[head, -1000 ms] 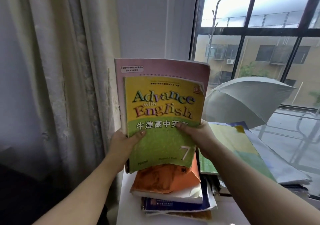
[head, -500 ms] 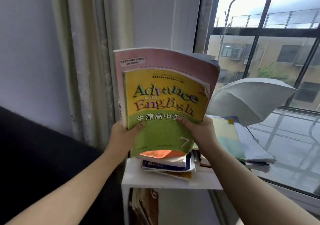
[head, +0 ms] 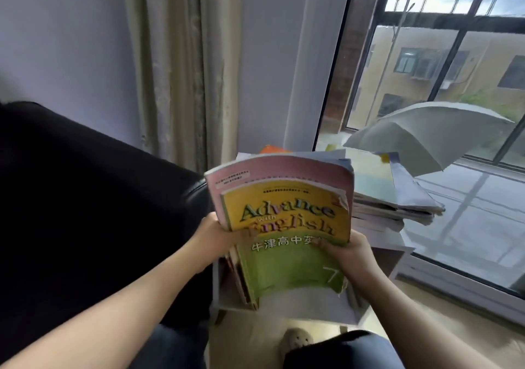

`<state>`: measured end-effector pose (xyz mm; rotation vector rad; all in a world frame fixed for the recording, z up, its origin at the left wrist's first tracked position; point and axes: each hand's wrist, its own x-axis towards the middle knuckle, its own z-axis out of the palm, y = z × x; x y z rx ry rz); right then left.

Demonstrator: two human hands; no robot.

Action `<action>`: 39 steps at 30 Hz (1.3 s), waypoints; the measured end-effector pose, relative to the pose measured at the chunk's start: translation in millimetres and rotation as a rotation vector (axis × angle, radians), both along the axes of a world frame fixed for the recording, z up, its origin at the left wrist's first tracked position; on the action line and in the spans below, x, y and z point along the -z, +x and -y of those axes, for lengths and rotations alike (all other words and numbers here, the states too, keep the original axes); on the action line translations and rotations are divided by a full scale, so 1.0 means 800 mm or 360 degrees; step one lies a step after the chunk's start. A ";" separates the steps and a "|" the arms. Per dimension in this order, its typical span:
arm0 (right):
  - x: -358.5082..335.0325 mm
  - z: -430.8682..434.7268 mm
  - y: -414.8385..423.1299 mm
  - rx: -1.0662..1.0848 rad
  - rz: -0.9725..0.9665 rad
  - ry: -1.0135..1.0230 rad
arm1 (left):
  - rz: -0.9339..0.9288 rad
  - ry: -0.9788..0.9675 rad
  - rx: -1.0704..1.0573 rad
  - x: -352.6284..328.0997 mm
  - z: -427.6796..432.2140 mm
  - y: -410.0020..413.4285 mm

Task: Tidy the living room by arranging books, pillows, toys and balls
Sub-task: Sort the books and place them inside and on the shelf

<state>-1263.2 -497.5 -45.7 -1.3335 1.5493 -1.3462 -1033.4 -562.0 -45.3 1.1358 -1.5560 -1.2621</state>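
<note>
Head view, left to right. Far left: black sofa (head: 85, 198), its arm just beside the white shelf unit (head: 397, 252). Behind the sofa: beige curtain (head: 181, 64), hanging against the wall.

Centre: my left hand (head: 216, 238) grips the left edge of two books held together, thumb on the front cover; the other fingers are hidden behind. The front book is the Advance with English textbook (head: 289, 243), yellow above and green below, tilted with its top away from me. The pink book (head: 284, 169) lies directly behind it, touching, showing above and to the left. The textbook's lower edge hangs in front of the unit's open lower compartment, near upright books (head: 241, 280) at that compartment's left side.

My right hand (head: 349, 252) holds the lower right part of the pair, thumb pressed on the cover and the remaining fingers curled out of sight behind.

Right: a stack of books (head: 397, 198) lies flat on the unit's top. Beyond it, an open pale umbrella (head: 426, 138) rests by the window (head: 454, 84).

Bottom centre: a light slipper (head: 297, 340) on the floor.
</note>
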 end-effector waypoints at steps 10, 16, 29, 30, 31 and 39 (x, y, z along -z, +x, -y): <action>0.125 0.055 -0.035 -0.0211 -0.0462 0.0903 | 0.0093 0.0341 -0.0133 0.117 0.012 -0.012; 0.165 0.087 -0.036 -0.0079 -0.0546 0.1038 | 0.0443 0.0325 -0.0125 0.142 0.028 -0.043; 0.168 0.091 -0.003 -0.0546 -0.0425 0.1342 | 0.0471 0.0480 -0.0427 0.152 0.030 -0.143; 0.166 0.091 -0.003 -0.0566 -0.0497 0.1263 | 0.0421 0.0493 -0.0422 0.153 0.030 -0.145; 0.165 0.092 -0.003 -0.0593 -0.0612 0.1181 | 0.0368 0.0514 -0.0411 0.153 0.031 -0.145; 0.175 0.095 0.018 -0.0638 -0.0874 0.0987 | 0.0389 0.0554 -0.0148 0.152 0.040 -0.126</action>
